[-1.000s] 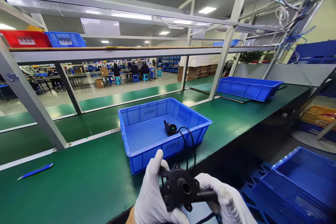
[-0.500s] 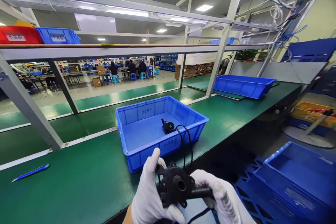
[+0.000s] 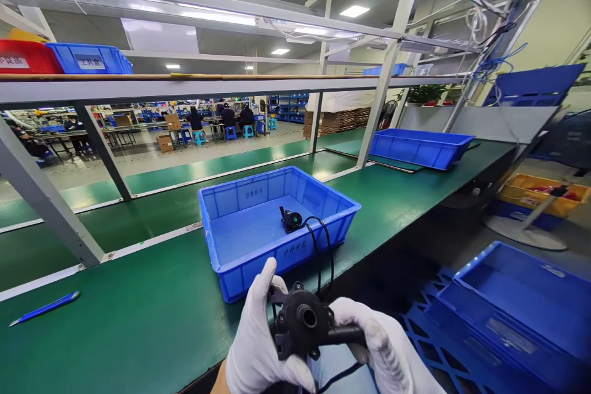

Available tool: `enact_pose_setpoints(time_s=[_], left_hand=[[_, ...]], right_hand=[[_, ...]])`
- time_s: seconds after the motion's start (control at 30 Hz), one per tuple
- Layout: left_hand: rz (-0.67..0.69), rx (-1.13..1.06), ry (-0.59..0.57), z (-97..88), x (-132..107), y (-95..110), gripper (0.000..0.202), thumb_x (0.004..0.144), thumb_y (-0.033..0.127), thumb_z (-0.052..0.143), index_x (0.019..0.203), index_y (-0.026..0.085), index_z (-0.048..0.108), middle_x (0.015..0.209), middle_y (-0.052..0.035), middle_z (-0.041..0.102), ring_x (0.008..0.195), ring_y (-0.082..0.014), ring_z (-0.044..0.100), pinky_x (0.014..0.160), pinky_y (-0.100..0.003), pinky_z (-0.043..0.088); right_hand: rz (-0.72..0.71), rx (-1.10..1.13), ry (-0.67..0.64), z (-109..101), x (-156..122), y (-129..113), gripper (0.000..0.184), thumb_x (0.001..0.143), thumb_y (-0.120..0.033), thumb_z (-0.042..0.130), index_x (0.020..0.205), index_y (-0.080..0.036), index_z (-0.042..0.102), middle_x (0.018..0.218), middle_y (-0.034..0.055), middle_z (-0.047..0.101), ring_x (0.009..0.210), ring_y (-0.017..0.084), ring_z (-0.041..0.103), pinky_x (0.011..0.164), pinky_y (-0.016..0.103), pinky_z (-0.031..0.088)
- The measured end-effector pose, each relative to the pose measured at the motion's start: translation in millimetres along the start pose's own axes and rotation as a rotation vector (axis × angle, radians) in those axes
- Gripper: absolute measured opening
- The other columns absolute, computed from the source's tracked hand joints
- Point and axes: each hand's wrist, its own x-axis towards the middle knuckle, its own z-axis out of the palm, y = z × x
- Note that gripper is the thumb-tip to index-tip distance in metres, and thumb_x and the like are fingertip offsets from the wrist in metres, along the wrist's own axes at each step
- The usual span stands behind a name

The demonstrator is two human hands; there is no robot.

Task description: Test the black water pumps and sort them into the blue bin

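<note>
Both my hands, in white gloves, hold a black pump (image 3: 302, 322) with a round port facing me. My left hand (image 3: 258, 338) grips the pump body from the left, its thumb and fingers wrapped about the edge. On the other side, my right hand (image 3: 376, 338) closes around the pump's side pipe (image 3: 344, 335). A black cable runs below the pump over my lap. Just beyond my hands stands a blue bin (image 3: 249, 258) on the green bench. Inside it lies a second black pump (image 3: 290, 220), its cable (image 3: 329, 240) looping over the bin's near wall.
A blue pen (image 3: 45, 309) lies on the green bench (image 3: 138, 320) at left. Another blue bin (image 3: 420, 151) stands farther right. Metal posts (image 3: 378, 98) carry a shelf with red and blue boxes (image 3: 90, 58). Blue crates (image 3: 521, 308) sit low at right. People sit working far behind.
The view has shifted slightly, so the scene sits a little further left. Both hands keep the same hold on the pump, and the bin and its contents look unchanged.
</note>
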Motion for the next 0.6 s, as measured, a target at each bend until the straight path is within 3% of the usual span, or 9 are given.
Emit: enact_pose_setpoints(time_s=[0.17, 0.37, 0.6], left_hand=[[0.056, -0.011, 0.004, -0.2, -2.5, -0.6, 0.142, 0.04, 0.087, 0.082, 0.162, 0.041, 0.024, 0.111, -0.001, 0.053, 0.083, -0.0204, 0.062, 0.082, -0.039, 0.048], [0.028, -0.001, -0.009, -1.0, -4.0, 1.0, 0.141, 0.039, 0.085, 0.083, 0.161, 0.043, 0.026, 0.113, -0.0012, 0.054, 0.088, -0.0227, 0.063, 0.088, -0.042, 0.047], [-0.008, -0.033, -0.016, -2.7, -1.4, 0.5, 0.14, 0.039, 0.088, 0.081, 0.16, 0.045, 0.026, 0.115, -0.0005, 0.054, 0.086, -0.0206, 0.062, 0.091, -0.044, 0.046]], right_hand=[[-0.013, 0.025, -0.029, 1.0, -2.8, -5.6, 0.076, 0.1, -0.081, 0.026, 0.086, -0.022, 0.071, 0.078, 0.0026, 0.061, 0.069, 0.015, 0.054, 0.068, 0.025, 0.045], [0.032, 0.091, -0.028, 2.7, -3.3, -7.7, 0.078, 0.098, -0.085, 0.028, 0.09, -0.02, 0.072, 0.084, 0.0053, 0.065, 0.076, 0.018, 0.061, 0.069, 0.027, 0.046], [0.007, 0.047, -0.018, 2.2, -0.2, -5.2, 0.076, 0.099, -0.082, 0.028, 0.087, -0.021, 0.072, 0.077, 0.0023, 0.06, 0.068, 0.014, 0.053, 0.068, 0.025, 0.045]])
